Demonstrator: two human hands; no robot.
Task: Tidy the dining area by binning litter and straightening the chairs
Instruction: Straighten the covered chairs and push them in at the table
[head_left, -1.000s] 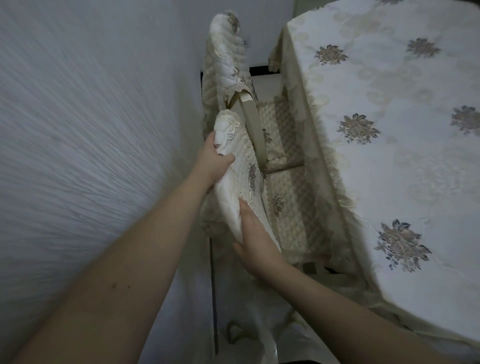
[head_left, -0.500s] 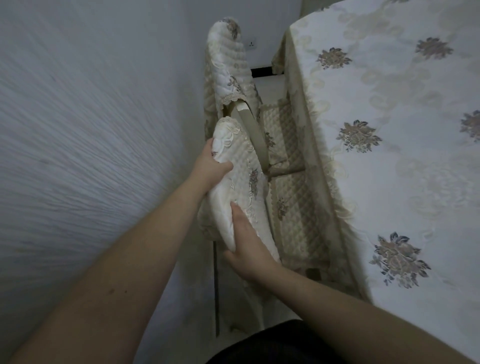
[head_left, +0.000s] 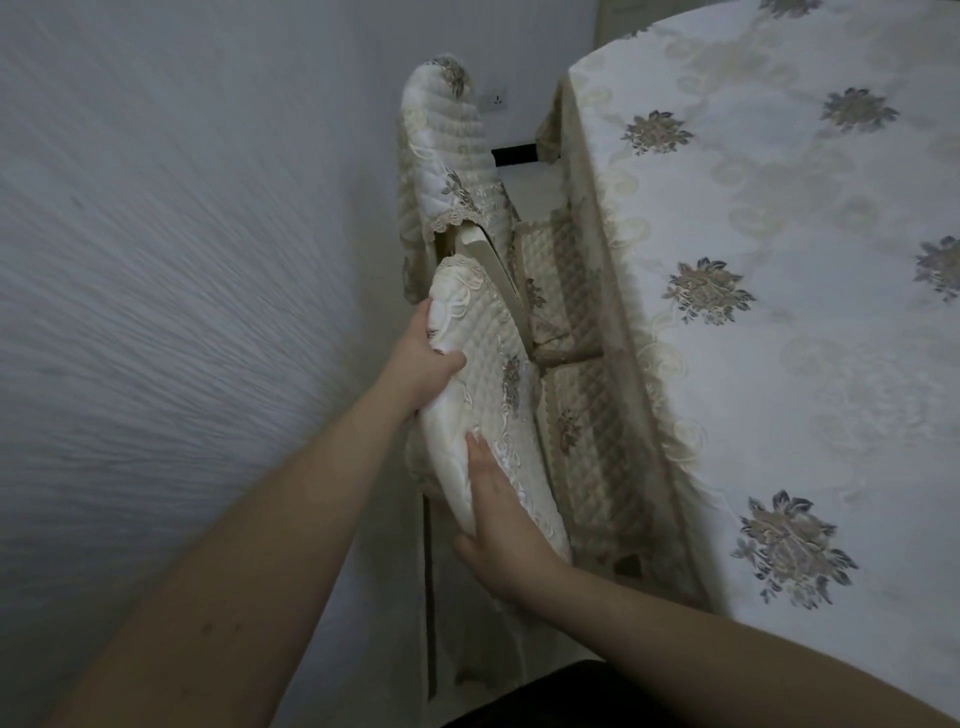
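A near chair (head_left: 488, 384) with a cream quilted cover on its backrest stands between the wall and the table. My left hand (head_left: 428, 358) grips the far top edge of that backrest, thumb over the front. My right hand (head_left: 501, 525) holds the near end of the same backrest, fingers laid along the cover. Its quilted seat (head_left: 592, 441) is tucked under the table's cloth. A second covered chair (head_left: 452, 150) stands just beyond, also pushed in, its seat (head_left: 556, 275) partly hidden by the cloth.
The table (head_left: 779, 291) on the right wears a white cloth with flower prints that hangs over the chair seats. A textured pale wall (head_left: 182, 260) runs close on the left, leaving a narrow strip of floor. A dark garment (head_left: 561, 696) shows at the bottom.
The view has slid forward and down a little; the chair backrest stays in both hands and has shifted slightly toward the table. A white bag on the floor has passed out of view.
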